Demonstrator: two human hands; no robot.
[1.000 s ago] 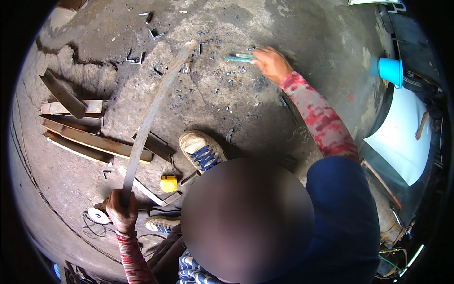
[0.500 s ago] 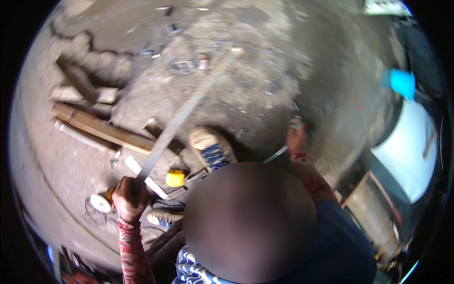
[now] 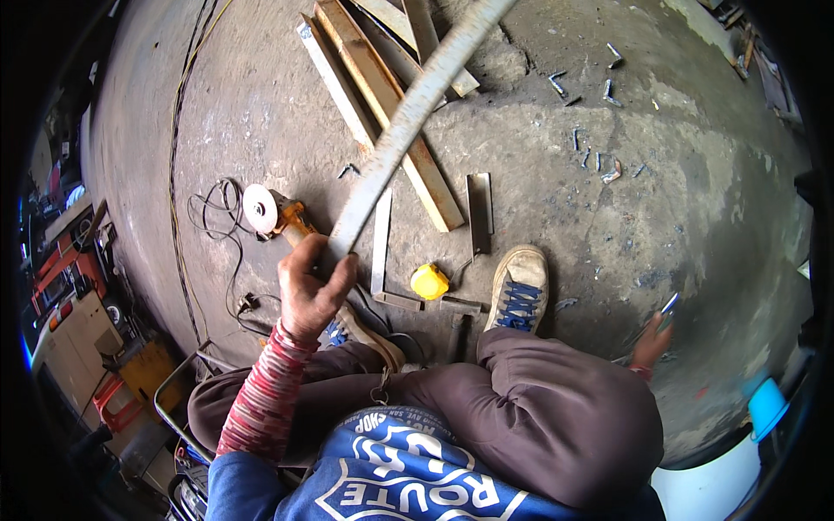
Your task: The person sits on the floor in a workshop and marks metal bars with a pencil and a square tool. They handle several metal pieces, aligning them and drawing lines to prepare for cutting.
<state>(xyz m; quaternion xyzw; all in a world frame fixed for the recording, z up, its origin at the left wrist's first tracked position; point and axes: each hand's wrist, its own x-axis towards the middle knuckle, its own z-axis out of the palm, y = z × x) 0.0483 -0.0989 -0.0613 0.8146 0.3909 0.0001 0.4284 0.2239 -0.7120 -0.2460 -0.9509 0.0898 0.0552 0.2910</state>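
Note:
My left hand is closed around the near end of a long flat metal bar. The bar slants up and to the right, past the top edge of the picture. Low at the right, beyond my knee, my right hand is closed on a small slim tool with a shiny metal tip; its kind is unclear. An orange angle grinder with a pale disc lies just beyond my left hand. Between my feet and the bar sits a yellow tape measure. Beside it lies a hammer.
Rusty steel channels and angle bars lie ahead, partly under the bar's line. A short channel piece is near my shoe. Cables run along the left floor. Metal scraps are scattered right; a blue container stands lower right.
The view has turned, so the floor things appear shifted. My left hand still holds the bar. My right hand now shows farther to the right and lower, with the tool still in it.

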